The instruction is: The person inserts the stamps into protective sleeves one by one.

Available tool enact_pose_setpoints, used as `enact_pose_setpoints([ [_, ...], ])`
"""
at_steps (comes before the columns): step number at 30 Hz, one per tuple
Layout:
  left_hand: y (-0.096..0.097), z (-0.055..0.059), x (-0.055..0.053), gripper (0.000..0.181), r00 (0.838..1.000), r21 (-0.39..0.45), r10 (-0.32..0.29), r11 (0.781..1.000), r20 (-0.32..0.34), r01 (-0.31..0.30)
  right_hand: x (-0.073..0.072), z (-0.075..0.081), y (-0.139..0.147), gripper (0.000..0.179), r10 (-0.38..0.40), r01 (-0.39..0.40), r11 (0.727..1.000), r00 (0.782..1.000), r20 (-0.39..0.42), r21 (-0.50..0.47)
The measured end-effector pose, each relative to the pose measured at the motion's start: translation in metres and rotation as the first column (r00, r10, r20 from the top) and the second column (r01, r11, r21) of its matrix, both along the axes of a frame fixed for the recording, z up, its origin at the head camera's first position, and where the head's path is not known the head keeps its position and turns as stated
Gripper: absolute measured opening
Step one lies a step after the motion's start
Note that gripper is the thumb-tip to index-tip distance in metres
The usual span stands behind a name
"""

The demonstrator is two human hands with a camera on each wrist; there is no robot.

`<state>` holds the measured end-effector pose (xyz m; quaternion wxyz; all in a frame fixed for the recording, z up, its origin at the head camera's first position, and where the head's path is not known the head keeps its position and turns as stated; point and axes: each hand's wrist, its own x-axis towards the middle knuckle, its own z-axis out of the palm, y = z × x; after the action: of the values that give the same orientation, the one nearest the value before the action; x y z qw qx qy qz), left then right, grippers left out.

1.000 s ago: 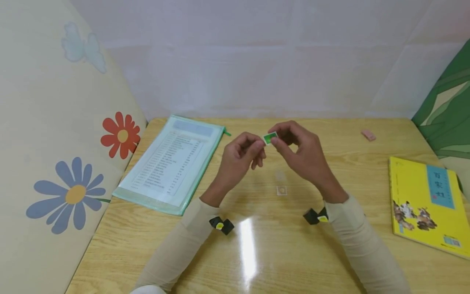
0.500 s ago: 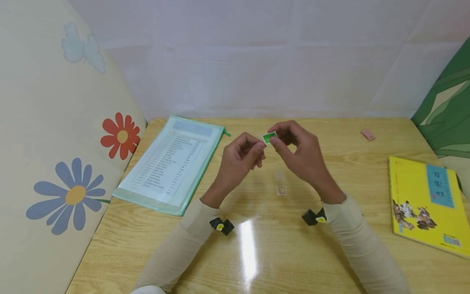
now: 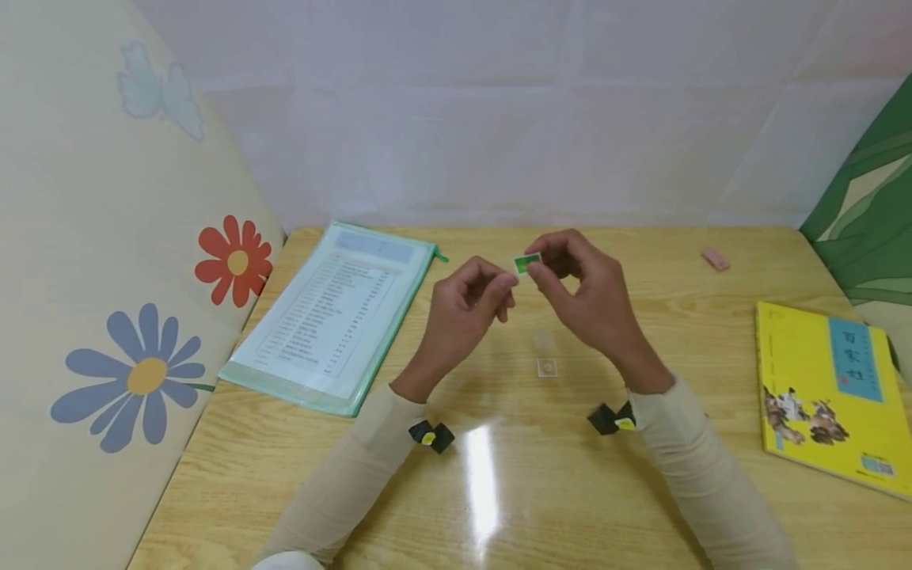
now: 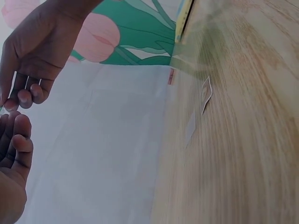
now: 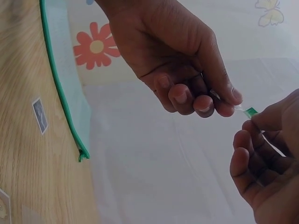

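In the head view my right hand (image 3: 587, 297) pinches a small green rectangle with a white border (image 3: 523, 263), thin and stamp-like, between thumb and fingertips. My left hand (image 3: 463, 305) has its thumb and forefinger pressed together at the lower left corner of this piece. In the right wrist view, a clear bit of film (image 5: 239, 108) shows between the left fingertips and the green part. Both hands are raised above the table. Below them lie a small white-bordered square with a round motif (image 3: 546, 367) and a faint translucent square (image 3: 544, 340).
A clear zip folder with a printed sheet (image 3: 321, 317) lies at the left. To the right are a yellow book (image 3: 819, 412) and a pink eraser-like block (image 3: 715, 260). A small grey-pictured card (image 5: 40, 115) shows in the right wrist view. White cloth (image 3: 499, 119) hangs behind the table.
The green piece has shifted slightly up and right with my right fingertips over the last half second, and its tilt has flattened a little. My left hand has barely moved.
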<state>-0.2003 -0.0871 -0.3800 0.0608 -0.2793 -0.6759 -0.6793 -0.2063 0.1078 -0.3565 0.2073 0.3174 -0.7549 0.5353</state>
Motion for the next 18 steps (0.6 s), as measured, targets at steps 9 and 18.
enact_pose_setpoints([
  [9, -0.001, -0.01, -0.006, 0.021, 0.999, 0.017, -0.026, 1.0, -0.044, 0.027, 0.018, 0.026, -0.005, 0.016, 0.045, -0.045, 0.999, 0.999, 0.0, -0.005],
  [18, -0.002, -0.009, -0.007, 0.019, 0.999, 0.041, -0.036, 0.998, -0.026, 0.037, 0.015, 0.022, -0.006, 0.015, 0.035, -0.036, 0.999, 0.994, -0.102, -0.007],
])
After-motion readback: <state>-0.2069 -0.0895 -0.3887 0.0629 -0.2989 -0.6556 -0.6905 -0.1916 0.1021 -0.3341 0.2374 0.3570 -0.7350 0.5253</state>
